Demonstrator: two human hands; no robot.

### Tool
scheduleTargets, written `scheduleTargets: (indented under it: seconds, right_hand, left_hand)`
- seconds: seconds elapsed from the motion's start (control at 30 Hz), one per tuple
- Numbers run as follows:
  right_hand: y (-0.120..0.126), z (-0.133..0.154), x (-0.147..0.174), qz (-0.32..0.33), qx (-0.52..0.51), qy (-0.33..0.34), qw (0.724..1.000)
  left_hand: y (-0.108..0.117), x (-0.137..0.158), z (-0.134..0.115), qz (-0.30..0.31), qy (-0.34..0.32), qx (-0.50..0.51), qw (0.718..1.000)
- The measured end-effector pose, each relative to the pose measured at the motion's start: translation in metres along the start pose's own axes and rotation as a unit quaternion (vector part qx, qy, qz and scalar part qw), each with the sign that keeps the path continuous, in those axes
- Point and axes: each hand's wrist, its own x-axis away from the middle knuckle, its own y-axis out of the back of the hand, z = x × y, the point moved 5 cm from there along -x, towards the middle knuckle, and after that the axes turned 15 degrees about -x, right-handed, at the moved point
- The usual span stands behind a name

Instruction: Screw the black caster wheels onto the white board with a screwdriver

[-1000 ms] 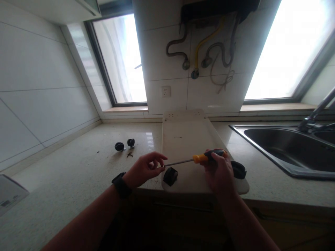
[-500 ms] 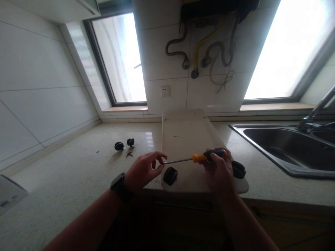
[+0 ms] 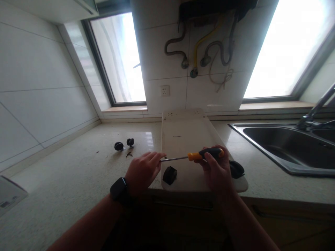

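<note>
My right hand (image 3: 218, 170) is wrapped round the black and orange handle of a screwdriver (image 3: 193, 156), held level above the pale board (image 3: 188, 139) with its shaft pointing left. At the tip, my left hand (image 3: 146, 169) has its fingers pinched together, and whatever is between them is hidden. A dark watch is on that wrist. Just below the shaft, a black caster (image 3: 170, 175) stands on the near left corner of the board. Another black caster (image 3: 236, 169) is at the near right corner, beside my right hand.
On the counter to the left lie two loose black casters (image 3: 118, 146) and a small pile of screws (image 3: 129, 154). A steel sink (image 3: 261, 153) with a tap is at the right. A white box (image 3: 12, 195) shows at the left edge. Drawer handles sit below the counter's front edge.
My left hand has turned and its fingers have closed together at the screwdriver tip. The screwdriver and my right hand have shifted slightly left.
</note>
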Motion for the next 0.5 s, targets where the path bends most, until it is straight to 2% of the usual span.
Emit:
scheduleTargets:
  seconds: [0.2,0.5]
  right_hand:
    - [-0.003,0.0,0.002,0.038,-0.005,-0.007,0.999]
    - [0.0,-0.002,0.0,0.026,-0.018,-0.014,0.999]
  left_hand:
    - [0.001,0.0,0.006,-0.012,0.036,0.015,0.999]
    - [-0.002,-0.002,0.018,0.009,0.058,0.087,0.994]
